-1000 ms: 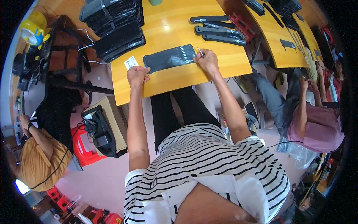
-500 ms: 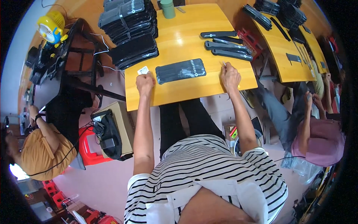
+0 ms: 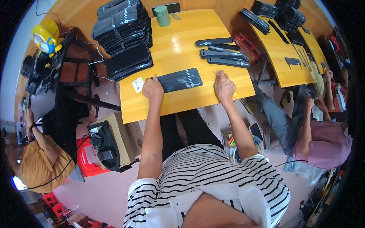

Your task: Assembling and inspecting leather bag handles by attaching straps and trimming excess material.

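Observation:
A flat black bundle of strap-like pieces [image 3: 180,79] lies on the yellow table, with a row of pale marks near its right end. My left hand [image 3: 153,89] is closed at its left end, fingers on the edge. Beside that hand is a white printed label [image 3: 138,85], lying on the tabletop. To the right of the bundle, apart from it, my right hand [image 3: 225,87] is closed around a thin tool; a narrow tip shows above the fingers and a yellow bit below. Its exact kind is hidden by the hand.
Tall stacks of black bundles [image 3: 123,28] stand at the table's back left, a lower stack [image 3: 129,60] before them. Several black strips [image 3: 224,54] lie at the right. A green canister [image 3: 162,17] stands at the back. People sit left [image 3: 45,163] and right [image 3: 323,144].
My left hand has moved right, from beside the label onto the bundle's left end. The label stays on the table. My right hand still holds its thin tool; the whole view has shifted slightly.

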`<action>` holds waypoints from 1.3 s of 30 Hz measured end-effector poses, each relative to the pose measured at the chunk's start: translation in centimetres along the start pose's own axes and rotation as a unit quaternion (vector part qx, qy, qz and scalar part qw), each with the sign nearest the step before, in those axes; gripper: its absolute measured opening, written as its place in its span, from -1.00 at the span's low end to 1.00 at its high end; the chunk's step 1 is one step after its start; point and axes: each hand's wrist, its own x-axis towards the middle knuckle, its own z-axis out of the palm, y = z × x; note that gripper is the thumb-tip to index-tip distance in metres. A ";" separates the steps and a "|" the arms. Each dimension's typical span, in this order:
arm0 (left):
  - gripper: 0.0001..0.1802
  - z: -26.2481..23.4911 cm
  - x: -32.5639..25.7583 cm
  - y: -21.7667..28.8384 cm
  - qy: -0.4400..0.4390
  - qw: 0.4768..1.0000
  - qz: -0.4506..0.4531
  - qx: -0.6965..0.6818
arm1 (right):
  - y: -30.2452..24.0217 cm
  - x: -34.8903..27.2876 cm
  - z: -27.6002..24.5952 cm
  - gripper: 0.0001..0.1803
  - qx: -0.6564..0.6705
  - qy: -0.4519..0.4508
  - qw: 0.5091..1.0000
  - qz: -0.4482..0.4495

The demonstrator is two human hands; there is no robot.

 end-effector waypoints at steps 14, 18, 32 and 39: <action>-0.76 -4.3 -2.6 1.1 0.083 0.963 0.158 -0.201 | 0.5 -0.5 0.1 -0.89 -0.019 -0.001 1.000 -0.015; -0.81 -7.0 -4.9 2.3 0.079 0.931 0.238 -0.265 | 0.2 0.0 -0.1 -0.89 -0.015 -0.002 1.000 -0.009; -0.66 -16.2 -4.0 -8.5 0.231 0.867 0.070 -0.436 | -1.3 -0.6 -0.9 -0.83 0.001 0.002 0.995 -0.098; -0.66 -14.4 -5.8 -8.8 0.205 0.875 0.033 -0.438 | -1.4 0.2 0.3 -0.60 0.025 -0.019 0.980 -0.196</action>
